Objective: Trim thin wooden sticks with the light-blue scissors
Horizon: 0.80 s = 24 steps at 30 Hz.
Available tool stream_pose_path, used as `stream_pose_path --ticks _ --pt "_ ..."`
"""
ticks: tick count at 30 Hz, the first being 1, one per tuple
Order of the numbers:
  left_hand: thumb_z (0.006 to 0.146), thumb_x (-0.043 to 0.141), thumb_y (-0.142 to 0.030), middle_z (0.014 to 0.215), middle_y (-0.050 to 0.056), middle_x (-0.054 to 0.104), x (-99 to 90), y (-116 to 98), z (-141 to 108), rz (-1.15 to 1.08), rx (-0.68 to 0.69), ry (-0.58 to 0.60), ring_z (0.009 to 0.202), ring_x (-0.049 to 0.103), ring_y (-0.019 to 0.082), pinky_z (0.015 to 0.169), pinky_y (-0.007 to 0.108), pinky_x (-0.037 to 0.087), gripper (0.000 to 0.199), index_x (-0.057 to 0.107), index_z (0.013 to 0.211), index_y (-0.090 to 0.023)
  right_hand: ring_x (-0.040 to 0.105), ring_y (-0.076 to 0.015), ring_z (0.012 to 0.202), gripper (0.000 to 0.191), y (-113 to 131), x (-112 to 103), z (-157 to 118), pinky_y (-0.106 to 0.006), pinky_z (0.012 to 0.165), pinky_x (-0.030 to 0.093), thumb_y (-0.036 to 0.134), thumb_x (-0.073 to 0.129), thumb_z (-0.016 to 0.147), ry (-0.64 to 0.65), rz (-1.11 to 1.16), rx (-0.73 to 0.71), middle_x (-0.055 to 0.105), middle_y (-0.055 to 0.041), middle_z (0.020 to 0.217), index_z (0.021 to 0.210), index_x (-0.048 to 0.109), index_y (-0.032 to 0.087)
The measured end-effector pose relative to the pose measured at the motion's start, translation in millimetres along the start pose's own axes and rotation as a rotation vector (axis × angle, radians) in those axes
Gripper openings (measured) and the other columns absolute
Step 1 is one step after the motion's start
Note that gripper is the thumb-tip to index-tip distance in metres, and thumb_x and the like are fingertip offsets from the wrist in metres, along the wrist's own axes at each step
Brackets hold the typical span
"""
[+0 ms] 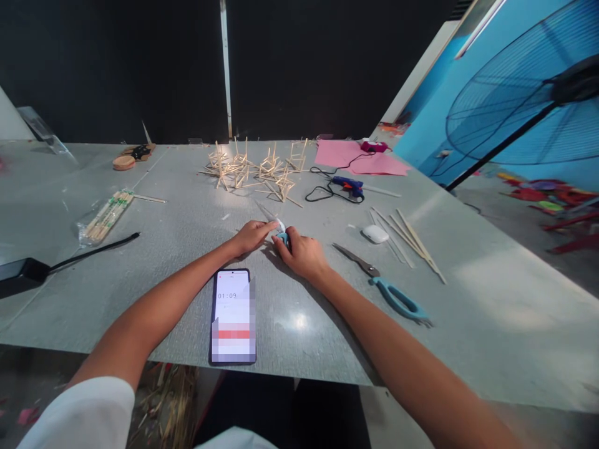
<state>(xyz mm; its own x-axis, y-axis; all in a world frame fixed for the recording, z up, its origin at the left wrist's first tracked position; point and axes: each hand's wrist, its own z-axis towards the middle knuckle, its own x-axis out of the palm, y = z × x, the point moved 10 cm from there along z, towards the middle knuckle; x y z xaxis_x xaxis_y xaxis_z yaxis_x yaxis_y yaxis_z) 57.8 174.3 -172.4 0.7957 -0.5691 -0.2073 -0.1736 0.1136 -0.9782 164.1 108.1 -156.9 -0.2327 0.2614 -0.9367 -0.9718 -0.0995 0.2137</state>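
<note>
My left hand [253, 238] is closed, its thumb and fingers pinching the white part of a small blue-and-white tool [281, 226]. A thin, pale pointed end of that tool reaches up and left over the table. My right hand [305, 254] is curled round its blue end, hiding much of it, so the exact kind is unclear. A phone [234, 315] showing 01:09 lies in front, between my forearms. Right of my right hand lies a pair of scissors [374, 274] with blue handles. Beyond my hands stand several frames of thin wooden sticks [276, 168].
A blue glue gun [347, 185] with a black cord lies behind right, near pink paper sheets [358, 157]. A white rounded object [375, 234] and loose sticks [414, 240] are at right. Packaged chopsticks [110, 215] and a black device [23, 276] are at left. A large fan [524, 93] stands beyond.
</note>
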Motion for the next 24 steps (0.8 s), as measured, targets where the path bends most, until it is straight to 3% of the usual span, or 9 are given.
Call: stream_pose_path --ticks 5,11,17,24 --pt "0.087 0.055 -0.071 0.048 -0.005 0.028 0.6 6.2 2.7 0.017 -0.009 0.01 0.047 0.025 0.008 0.049 0.028 0.017 0.062 0.037 0.057 -0.02 0.073 -0.028 0.074 0.053 1.3 -1.1 0.4 -0.03 0.057 0.025 0.061 0.028 0.104 0.007 -0.063 0.015 0.077 -0.0132 0.085 0.116 0.055 0.017" --pt "0.084 0.057 -0.075 0.047 -0.004 0.026 -7.4 -5.1 -1.1 0.132 0.005 -0.103 0.048 0.025 0.008 0.05 0.028 0.017 0.068 0.033 0.052 -0.02 0.073 -0.0278 0.073 0.053 -1.4 -3.1 0.5 -0.03 0.056 0.025 0.06 0.026 0.105 -0.01 -0.051 0.059 0.076 -0.0131 0.084 0.116 0.054 0.016" --pt "0.087 0.051 -0.076 0.047 -0.008 0.022 0.1 5.0 -3.9 -0.161 -0.128 0.001 0.04 0.017 0.007 0.043 0.026 0.01 0.063 0.027 0.062 -0.023 0.073 -0.0267 0.074 0.05 -2.4 -2.8 1.6 -0.03 0.057 0.027 0.059 0.028 0.105 -0.012 -0.011 0.038 0.076 -0.0123 0.084 0.114 0.054 0.017" --pt "0.089 0.054 -0.068 0.05 -0.009 0.02 -2.2 5.5 -5.3 -0.202 -0.142 -0.023 0.04 0.016 0.006 0.04 0.022 0.009 0.058 0.027 0.064 -0.023 0.072 -0.0251 0.069 0.05 -3.1 -2.1 1.2 -0.029 0.056 0.029 0.062 0.028 0.105 0.002 0.005 0.037 0.074 -0.0097 0.078 0.11 0.054 0.019"
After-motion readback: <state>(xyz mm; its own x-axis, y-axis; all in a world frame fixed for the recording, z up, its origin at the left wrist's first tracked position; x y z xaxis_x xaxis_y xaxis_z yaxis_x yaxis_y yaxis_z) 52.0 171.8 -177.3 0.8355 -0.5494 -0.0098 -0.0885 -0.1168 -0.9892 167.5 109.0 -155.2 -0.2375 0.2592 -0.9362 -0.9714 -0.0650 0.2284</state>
